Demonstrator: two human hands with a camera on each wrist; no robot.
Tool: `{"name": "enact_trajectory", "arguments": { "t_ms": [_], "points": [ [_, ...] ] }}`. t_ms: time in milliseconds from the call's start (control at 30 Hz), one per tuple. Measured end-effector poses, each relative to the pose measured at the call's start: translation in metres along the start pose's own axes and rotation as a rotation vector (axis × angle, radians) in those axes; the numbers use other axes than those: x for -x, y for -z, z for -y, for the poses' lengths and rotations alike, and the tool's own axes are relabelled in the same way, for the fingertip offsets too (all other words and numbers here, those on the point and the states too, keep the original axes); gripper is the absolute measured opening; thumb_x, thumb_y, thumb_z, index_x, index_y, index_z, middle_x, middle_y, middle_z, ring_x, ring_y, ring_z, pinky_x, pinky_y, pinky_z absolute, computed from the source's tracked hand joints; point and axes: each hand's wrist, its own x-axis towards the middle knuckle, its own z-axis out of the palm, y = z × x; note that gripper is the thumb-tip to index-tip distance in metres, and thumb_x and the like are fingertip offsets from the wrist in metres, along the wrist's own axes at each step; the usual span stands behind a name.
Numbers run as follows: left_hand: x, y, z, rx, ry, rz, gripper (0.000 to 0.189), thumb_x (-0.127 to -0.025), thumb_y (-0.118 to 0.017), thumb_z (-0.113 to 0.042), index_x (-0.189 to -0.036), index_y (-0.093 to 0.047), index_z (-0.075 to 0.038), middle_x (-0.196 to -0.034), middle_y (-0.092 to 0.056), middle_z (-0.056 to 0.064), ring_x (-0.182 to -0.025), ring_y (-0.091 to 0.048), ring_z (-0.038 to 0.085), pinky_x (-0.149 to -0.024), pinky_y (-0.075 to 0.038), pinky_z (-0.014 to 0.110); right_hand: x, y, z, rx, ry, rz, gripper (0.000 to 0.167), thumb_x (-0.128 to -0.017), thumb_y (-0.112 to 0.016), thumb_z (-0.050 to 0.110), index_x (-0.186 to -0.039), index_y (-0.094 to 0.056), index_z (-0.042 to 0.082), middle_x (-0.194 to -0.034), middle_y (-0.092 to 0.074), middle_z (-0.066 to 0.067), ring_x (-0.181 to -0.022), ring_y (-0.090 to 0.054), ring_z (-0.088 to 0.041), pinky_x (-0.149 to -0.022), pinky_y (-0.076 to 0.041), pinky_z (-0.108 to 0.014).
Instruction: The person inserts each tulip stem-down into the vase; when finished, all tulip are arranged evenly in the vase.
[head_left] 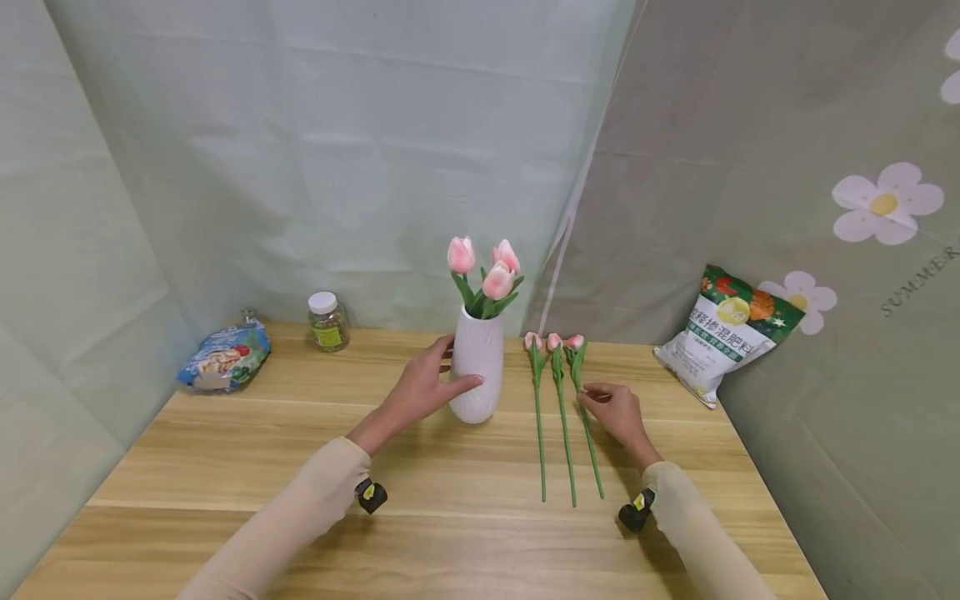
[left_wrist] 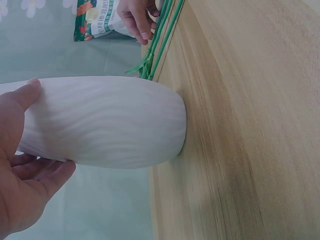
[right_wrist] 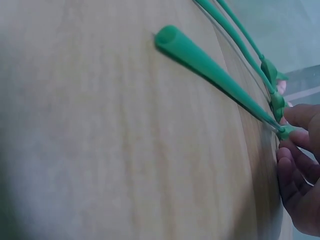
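Observation:
My left hand grips a white ribbed vase, thumb on its near side and fingers behind. In the left wrist view the vase stands upright on the table, though that view is turned sideways. Three pink tulips with green leaves rise from its mouth. To the vase's right, three more tulips lie side by side, blooms toward the wall. My right hand pinches the rightmost tulip just below its leaves. In the right wrist view its green stem runs from the fingertips, its cut end toward the camera.
A blue snack-like bag lies at the table's back left, near a jar with a white lid. A green and white bag leans against the right-hand cloth wall. Hanging cloth encloses the wooden table at the back and sides.

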Motion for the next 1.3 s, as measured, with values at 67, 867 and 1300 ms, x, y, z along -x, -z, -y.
{"name": "enact_trajectory", "arguments": {
  "t_ms": [67, 867, 1300],
  "points": [
    [-0.0002, 0.0001, -0.0003, -0.007, 0.001, -0.002, 0.085, -0.088, -0.08, -0.046, -0.153, -0.041, -0.006, -0.146, -0.054, 0.015, -0.129, -0.058, 0.031, -0.104, -0.054, 0.05, -0.0002, -0.0006, 0.0001, 0.004, -0.003, 0.004, 0.033, -0.092, -0.078, 0.024, -0.118, -0.076, 0.003, -0.104, -0.077, -0.014, -0.097, -0.074, -0.031, -0.085, -0.062, -0.046],
    [-0.0012, 0.0006, 0.0005, -0.029, 0.002, -0.003, 0.087, -0.088, -0.079, -0.048, -0.153, -0.041, -0.006, -0.146, -0.054, 0.015, -0.13, -0.058, 0.031, -0.103, -0.055, 0.047, -0.0017, -0.0025, 0.0022, -0.008, -0.023, 0.018, 0.03, -0.091, -0.079, 0.024, -0.112, -0.078, 0.003, -0.099, -0.077, -0.01, -0.087, -0.071, -0.021, -0.074, -0.059, -0.034],
    [-0.0012, 0.0008, 0.0013, -0.024, 0.017, 0.007, 0.087, -0.088, -0.079, -0.05, -0.153, -0.041, -0.007, -0.147, -0.054, 0.014, -0.13, -0.058, 0.031, -0.104, -0.054, 0.048, -0.0024, -0.0018, 0.0026, 0.002, -0.031, 0.028, 0.03, -0.091, -0.079, 0.026, -0.111, -0.079, 0.004, -0.098, -0.077, -0.01, -0.089, -0.072, -0.023, -0.075, -0.06, -0.036]
  ]
}}
